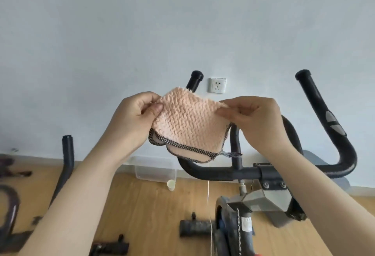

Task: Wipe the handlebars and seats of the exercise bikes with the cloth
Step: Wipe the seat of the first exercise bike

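Note:
A folded peach cloth (187, 123) with a dark stitched border hangs in the air in front of me. My left hand (129, 121) pinches its left edge between thumb and fingers. My right hand (255, 119) pinches its upper right corner. Behind and below the cloth runs the black handlebar (221, 172) of the exercise bike, with one upright horn (316, 101) on the right and another tip (195, 78) poking up behind the cloth. The cloth does not touch the bar. No seat is in view.
The grey bike frame and stem (261, 199) stand below the bar. A second bike's black handlebar (66, 160) rises at the left. A clear plastic box (155, 169) sits on the wooden floor by the wall. A wall socket (217, 85) is behind the cloth.

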